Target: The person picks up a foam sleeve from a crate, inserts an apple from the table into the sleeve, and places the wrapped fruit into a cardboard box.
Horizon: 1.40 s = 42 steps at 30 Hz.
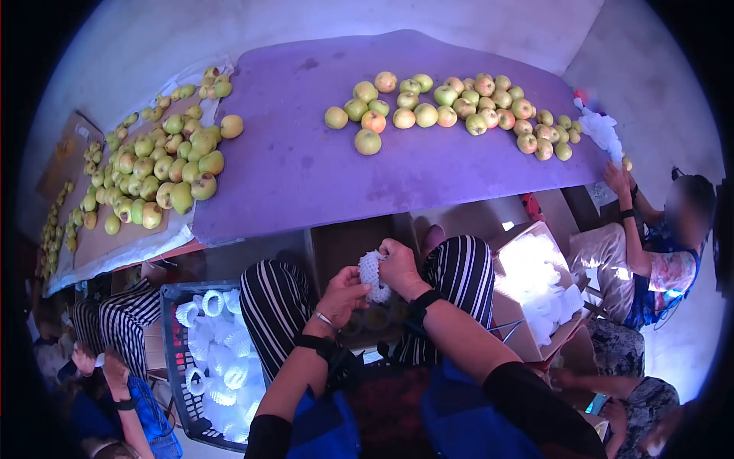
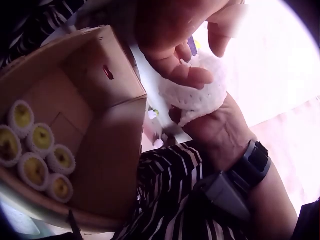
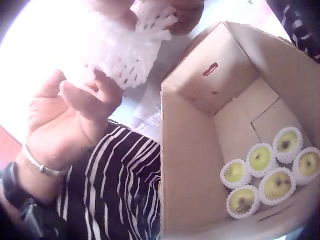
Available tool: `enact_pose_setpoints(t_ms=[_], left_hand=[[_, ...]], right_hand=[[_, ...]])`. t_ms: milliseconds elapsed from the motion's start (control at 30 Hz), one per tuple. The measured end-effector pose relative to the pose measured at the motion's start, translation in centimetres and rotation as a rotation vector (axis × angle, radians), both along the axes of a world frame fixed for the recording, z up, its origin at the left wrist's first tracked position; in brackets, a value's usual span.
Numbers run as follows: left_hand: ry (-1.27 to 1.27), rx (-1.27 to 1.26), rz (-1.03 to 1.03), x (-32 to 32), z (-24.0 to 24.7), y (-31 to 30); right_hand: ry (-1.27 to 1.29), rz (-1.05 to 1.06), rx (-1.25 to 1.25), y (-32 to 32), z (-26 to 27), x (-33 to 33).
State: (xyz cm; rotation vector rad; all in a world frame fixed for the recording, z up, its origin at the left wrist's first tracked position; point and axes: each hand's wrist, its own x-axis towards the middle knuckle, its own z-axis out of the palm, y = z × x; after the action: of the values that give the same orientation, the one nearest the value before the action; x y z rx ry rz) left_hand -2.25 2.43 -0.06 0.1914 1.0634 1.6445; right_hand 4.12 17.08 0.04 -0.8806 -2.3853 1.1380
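Observation:
A white foam net (image 1: 372, 269) is between the two hands above the lap. The right hand (image 1: 401, 268) grips its upper side in the head view; in the right wrist view that hand lies at the top edge, against the net (image 3: 132, 60). Bent fingers of the left hand (image 1: 344, 297) hold the net's other side; the left wrist view shows this hand (image 2: 175, 40) over the net (image 2: 200, 95). Whether anything is inside the net cannot be told. Below, a cardboard box (image 2: 107, 135) holds several netted apples (image 2: 34, 169) along one side.
Loose apples (image 1: 424, 115) lie on the purple table (image 1: 290, 153), with a large pile (image 1: 153, 168) at its left. A black crate (image 1: 176, 382) of foam nets stands left of the legs, a box (image 1: 527, 298) of white nets right. Other people sit at both sides.

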Motion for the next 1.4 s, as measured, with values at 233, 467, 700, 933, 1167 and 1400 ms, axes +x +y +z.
enact_pose_setpoints(t_ms=[233,467,700,933,1167,1400], left_hand=[[0.167,-0.470,0.403,-1.1,-2.1,0.1],[-0.257,0.138,0.368,-1.1,-1.1,-0.6],[-0.195,0.182,0.259,-1.2,-1.0,-1.1],[-0.136,0.035,0.608,-2.1,-2.0,-1.5],[0.027,-0.128,0.660,-1.7,-1.8,-1.1],[0.324,-0.096,0.565,-1.5,-2.8,-0.9]], right_hand=[[0.054,0.006,-0.117,0.3,-0.3,-0.2],[0.229,-0.001,-0.410,1.2,-1.4,-0.4],[0.282,0.063,-0.726,0.9,-0.2,-0.1],[0.102,-0.031,-0.895,1.5,0.6,0.4],[0.395,0.120,-0.570,0.9,1.4,0.2],[0.018,0.150,-0.397,0.6,-0.8,0.1]])
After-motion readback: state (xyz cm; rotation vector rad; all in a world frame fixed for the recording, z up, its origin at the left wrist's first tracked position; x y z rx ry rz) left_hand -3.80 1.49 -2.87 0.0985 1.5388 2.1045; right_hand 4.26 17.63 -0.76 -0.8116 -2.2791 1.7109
